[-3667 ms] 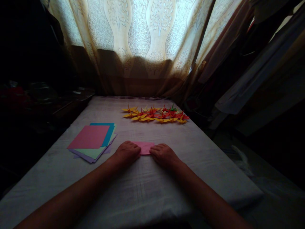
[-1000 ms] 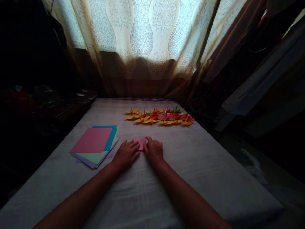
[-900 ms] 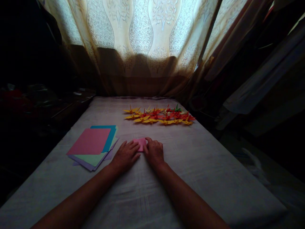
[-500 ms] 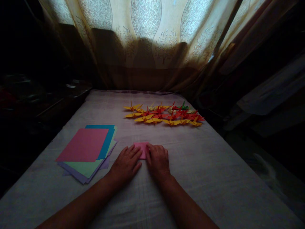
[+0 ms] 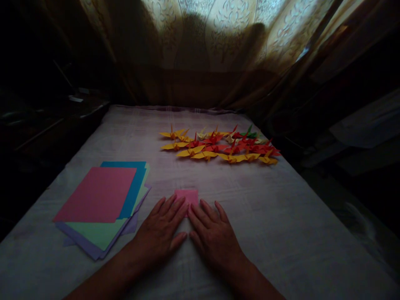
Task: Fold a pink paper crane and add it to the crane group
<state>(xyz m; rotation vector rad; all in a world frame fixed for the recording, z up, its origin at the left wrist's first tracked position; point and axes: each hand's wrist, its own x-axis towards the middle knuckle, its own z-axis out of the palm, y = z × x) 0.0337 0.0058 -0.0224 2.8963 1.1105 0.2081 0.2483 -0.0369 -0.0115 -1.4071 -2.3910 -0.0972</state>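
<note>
A small folded pink paper (image 5: 187,195) lies on the white cloth in front of me. My left hand (image 5: 159,231) rests flat on the cloth, fingers stretched out, fingertips on the paper's left near edge. Beside it my right hand (image 5: 211,235) also lies flat with fingers spread, its fingertips touching the paper's near right edge. Neither hand grips anything.
A stack of coloured square sheets (image 5: 101,200), pink on top, lies to the left. Several folded paper cranes (image 5: 218,146) in yellow, red and green sit in rows further back. The cloth-covered surface (image 5: 281,225) drops off at right; a curtain (image 5: 218,50) hangs behind.
The pink paper has gone from a wide folded strip to a small square. Both hands have slid back toward me and flattened out. The view has tilted down.
</note>
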